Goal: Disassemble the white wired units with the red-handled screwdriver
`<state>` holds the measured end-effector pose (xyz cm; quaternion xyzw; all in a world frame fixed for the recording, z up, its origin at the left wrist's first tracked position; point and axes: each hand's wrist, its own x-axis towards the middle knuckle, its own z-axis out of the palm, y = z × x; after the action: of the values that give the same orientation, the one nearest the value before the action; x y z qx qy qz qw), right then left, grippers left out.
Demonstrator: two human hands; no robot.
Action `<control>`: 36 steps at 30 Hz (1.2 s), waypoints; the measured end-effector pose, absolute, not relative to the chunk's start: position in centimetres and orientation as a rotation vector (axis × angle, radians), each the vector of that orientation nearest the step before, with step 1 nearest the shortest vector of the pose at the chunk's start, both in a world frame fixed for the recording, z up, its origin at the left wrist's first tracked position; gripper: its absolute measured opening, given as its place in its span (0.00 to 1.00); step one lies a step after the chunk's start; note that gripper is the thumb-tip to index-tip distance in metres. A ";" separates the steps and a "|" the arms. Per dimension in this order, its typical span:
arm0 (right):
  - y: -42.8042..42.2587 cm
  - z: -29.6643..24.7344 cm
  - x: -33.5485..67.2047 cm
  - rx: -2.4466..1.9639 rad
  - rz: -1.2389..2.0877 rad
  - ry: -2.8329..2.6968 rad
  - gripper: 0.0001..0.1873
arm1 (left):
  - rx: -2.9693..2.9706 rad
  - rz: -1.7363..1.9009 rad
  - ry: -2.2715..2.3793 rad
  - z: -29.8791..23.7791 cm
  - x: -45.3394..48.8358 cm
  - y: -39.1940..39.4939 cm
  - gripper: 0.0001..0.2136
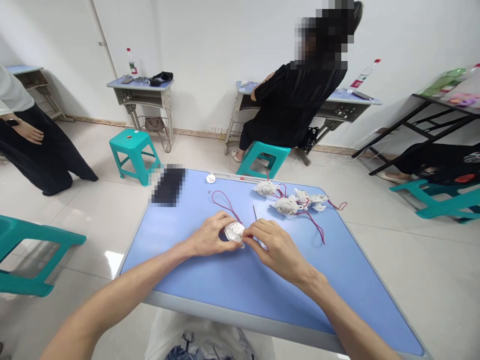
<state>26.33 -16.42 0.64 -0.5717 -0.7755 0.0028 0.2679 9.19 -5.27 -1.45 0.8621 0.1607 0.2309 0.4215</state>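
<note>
My left hand (210,236) is curled round a small white round part (234,231) with a red wire (224,199) looping away from it, holding it on the blue table (210,280). My right hand (272,241) pinches the same part from the right side, and a thin metal tool (255,214) sticks up just behind its fingers. Whether that tool is in the right hand's grip is hidden by the fingers. Several similar white parts with red wires (288,202) lie at the far right of the table.
A dark blurred object (168,186) and a small white disc (210,178) lie at the table's far edge. Teal stools (135,152) stand on the floor around. A person in black (292,105) sits at a far desk; another person (26,135) stands at the left.
</note>
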 end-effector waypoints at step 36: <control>-12.7 2.3 27.8 -1.525 0.179 -1.857 0.07 | 2.169 0.578 0.398 -2.0 9.0 -5.1 0.23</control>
<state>27.80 -12.65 2.26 -0.5910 -0.7197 0.0693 0.3577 9.01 -5.14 -2.03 0.8645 0.1585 0.2304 0.4176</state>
